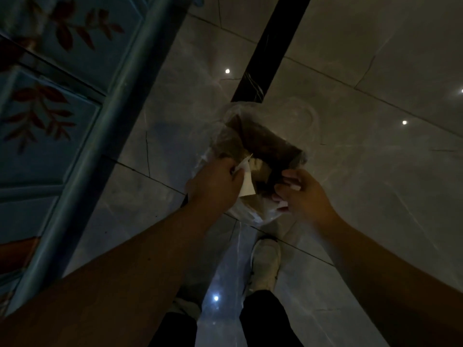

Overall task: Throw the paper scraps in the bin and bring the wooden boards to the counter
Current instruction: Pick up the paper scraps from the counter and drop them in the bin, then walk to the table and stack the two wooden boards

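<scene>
The bin stands on the floor ahead of me, dark inside and lined with a clear plastic bag whose rim spreads around it. My left hand hovers over the bin's near edge, closed around white paper scraps that stick out toward the opening. My right hand is at the bin's near right edge, fingers curled, with small pale pinkish scraps between them. No wooden boards are in view.
A blue cabinet painted with red leaves runs along the left. The floor is glossy grey tile with a black strip leading to the bin. My feet in pale shoes stand just before the bin.
</scene>
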Demonstrator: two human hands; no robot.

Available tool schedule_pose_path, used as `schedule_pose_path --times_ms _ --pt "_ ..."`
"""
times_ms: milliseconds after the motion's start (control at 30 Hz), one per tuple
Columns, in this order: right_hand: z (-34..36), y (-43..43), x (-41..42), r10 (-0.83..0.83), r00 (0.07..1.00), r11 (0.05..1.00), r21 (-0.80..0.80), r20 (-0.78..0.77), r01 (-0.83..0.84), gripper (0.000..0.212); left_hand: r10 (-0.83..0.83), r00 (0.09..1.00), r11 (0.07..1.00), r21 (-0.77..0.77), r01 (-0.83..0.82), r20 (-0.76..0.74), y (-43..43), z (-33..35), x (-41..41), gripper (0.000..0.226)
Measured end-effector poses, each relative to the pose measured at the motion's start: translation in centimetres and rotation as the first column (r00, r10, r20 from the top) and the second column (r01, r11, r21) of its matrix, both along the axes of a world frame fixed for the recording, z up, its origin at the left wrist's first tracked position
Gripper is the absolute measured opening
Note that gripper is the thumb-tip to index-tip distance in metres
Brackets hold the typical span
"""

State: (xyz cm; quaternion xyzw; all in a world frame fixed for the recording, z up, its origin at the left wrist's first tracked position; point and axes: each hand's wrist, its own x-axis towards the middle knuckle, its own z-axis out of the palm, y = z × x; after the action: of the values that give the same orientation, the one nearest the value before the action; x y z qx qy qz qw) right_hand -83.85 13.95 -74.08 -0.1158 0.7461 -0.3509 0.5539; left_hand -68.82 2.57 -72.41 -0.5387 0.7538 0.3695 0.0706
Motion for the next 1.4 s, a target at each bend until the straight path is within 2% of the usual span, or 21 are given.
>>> schedule_pose_path --times_ms 67,200,333,400,500,600,700,767,900,1033,1067,1267,1400 --pt "0.9 0.6 -0.5 0.070 0.996 0.997 0.017 -0.061 -0.069 0.026 0.004 1.000 1.000 0.021 -0.004 -0.014 0.2 -0.2 -0.8 0.025" --pt "3.3 1.2 -1.7 0.190 0.970 0.982 0.042 -0.153 -0.186 0.035 0.055 0.994 0.995 0.082 -0.048 -0.091 0.4 1.0 -1.9 0.045" --pt "6.4 1.6 -2.7 0.360 0.896 0.930 0.018 -0.262 -0.368 0.042 -0.061 0.993 0.998 0.021 0.064 -0.100 -0.3 4.0 -1.8 0.045" --pt "8.6 1.2 -2.8 0.448 0.799 0.873 0.002 -0.402 -0.488 0.047 -0.150 0.985 0.987 -0.075 0.144 -0.087 -1.0 6.5 -1.5 0.044" --pt "12.9 -0.3 -3.3 0.543 0.593 0.747 0.020 -0.595 -0.664 0.057 -0.298 0.950 0.936 -0.224 0.271 -0.095 -2.7 12.0 -1.0 0.044" --pt "19.7 -2.4 -3.7 0.576 0.455 0.699 0.120 -0.679 -0.705 0.072 -0.408 0.911 0.862 -0.356 0.361 -0.063 -4.7 20.0 -0.7 0.043" --pt "24.7 -4.4 -3.7 0.588 0.316 0.650 0.202 -0.745 -0.732 0.076 -0.495 0.869 0.760 -0.471 0.448 0.028 -6.0 25.7 -0.7 0.049" --pt "29.5 -5.1 -3.7 0.565 0.254 0.650 0.233 -0.785 -0.724 0.078 -0.533 0.843 0.695 -0.529 0.487 0.075 -6.5 30.8 -0.6 0.049" --pt "40.7 -4.0 -3.3 0.404 0.307 0.783 0.152 -0.862 -0.603 0.079 -0.538 0.843 0.676 -0.595 0.434 0.003 -6.8 42.4 0.6 0.054" --pt "49.9 -0.7 -2.1 0.346 0.266 0.836 0.166 -0.900 -0.523 0.079 -0.593 0.805 0.598 -0.667 0.444 0.003 -5.4 52.3 0.8 0.054" --pt "52.2 0.3 -1.8 0.336 0.240 0.847 0.181 -0.911 -0.500 0.078 -0.624 0.781 0.566 -0.683 0.461 0.010 -4.7 54.7 0.7 0.054" --pt "64.2 8.9 -2.0 0.360 0.017 0.880 0.333 -0.933 -0.338 0.076 -0.820 0.549 0.243 -0.772 0.587 0.160 0.6 65.0 -2.3 0.057" --pt "68.1 16.7 -1.9 0.363 0.051 0.917 0.346 -0.931 -0.198 0.075 -0.899 0.389 0.087 -0.789 0.608 0.201 5.9 68.5 -5.2 0.055"
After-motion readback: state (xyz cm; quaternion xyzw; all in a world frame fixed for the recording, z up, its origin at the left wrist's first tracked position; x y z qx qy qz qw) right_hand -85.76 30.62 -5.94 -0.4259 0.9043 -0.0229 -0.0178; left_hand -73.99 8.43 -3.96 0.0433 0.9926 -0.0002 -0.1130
